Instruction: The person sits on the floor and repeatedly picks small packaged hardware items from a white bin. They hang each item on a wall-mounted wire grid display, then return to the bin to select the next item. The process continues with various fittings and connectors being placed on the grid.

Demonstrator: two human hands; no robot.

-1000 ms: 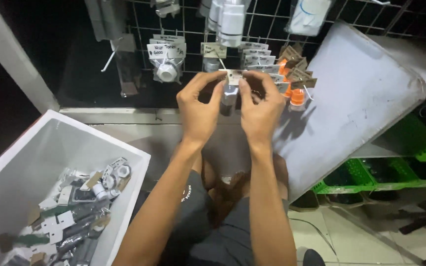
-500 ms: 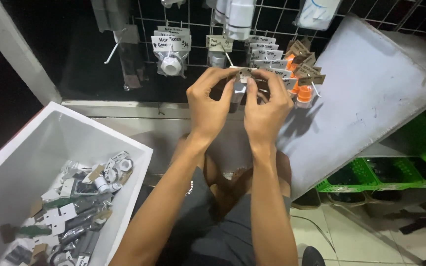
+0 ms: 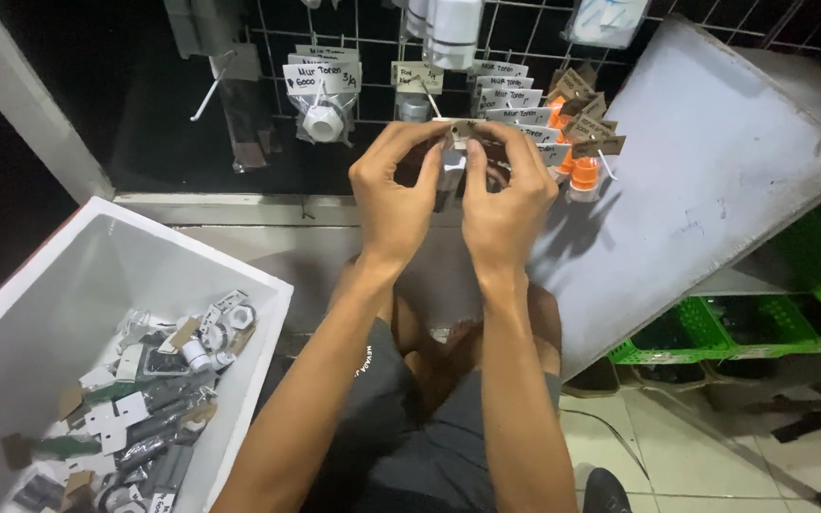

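Both my hands are raised in front of a black wire grid panel [image 3: 372, 38]. Between them I hold a small bagged grey part with a cardboard tag [image 3: 453, 152]. My left hand [image 3: 393, 195] pinches its left side with thumb and fingers. My right hand [image 3: 505, 199] grips its right side, fingertips on the tag. On the grid's hooks just behind hang more tagged packets: a white fitting [image 3: 321, 119] to the left and orange fittings [image 3: 582, 176] to the right. Most of the held packet is hidden by my fingers.
A white foam box [image 3: 78, 275] at lower left holds several bagged grey and white parts [image 3: 159, 380]. A large white lid [image 3: 715, 180] leans at the right. Green crates [image 3: 715, 328] stand on the tiled floor beyond it. My knees are below.
The view has shifted so the hands and grid sit slightly higher and closer. Both hands still hold the small packet, the fingers now closer around its tag.
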